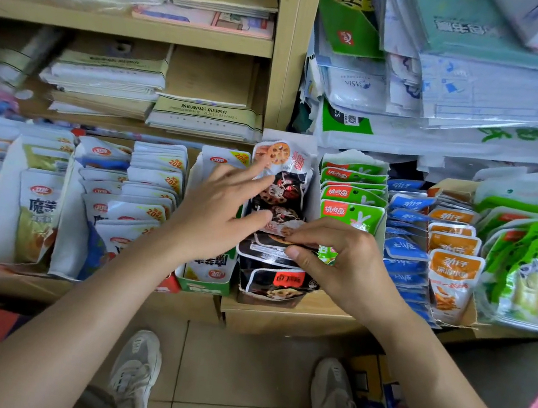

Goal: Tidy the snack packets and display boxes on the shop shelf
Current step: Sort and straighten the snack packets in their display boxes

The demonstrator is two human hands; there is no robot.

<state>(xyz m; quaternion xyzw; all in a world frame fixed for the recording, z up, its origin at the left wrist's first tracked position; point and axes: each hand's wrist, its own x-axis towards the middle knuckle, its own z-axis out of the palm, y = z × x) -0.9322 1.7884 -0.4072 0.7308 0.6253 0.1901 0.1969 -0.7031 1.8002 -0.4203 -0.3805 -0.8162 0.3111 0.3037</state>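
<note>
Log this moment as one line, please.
stage: straightening dark packets | left hand: fingers spread, pressing row | right hand: pinching front packet | box: on shelf edge

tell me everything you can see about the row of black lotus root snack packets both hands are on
The row of glossy black foil snack packets, printed with lotus-root slices and red labels, stands overlapping front to back in a narrow white cardboard display box on the shelf. The rear packets lean and sit unevenly. The left hand lies open against their left side; the right hand pinches one packet's edge near the front.
</note>
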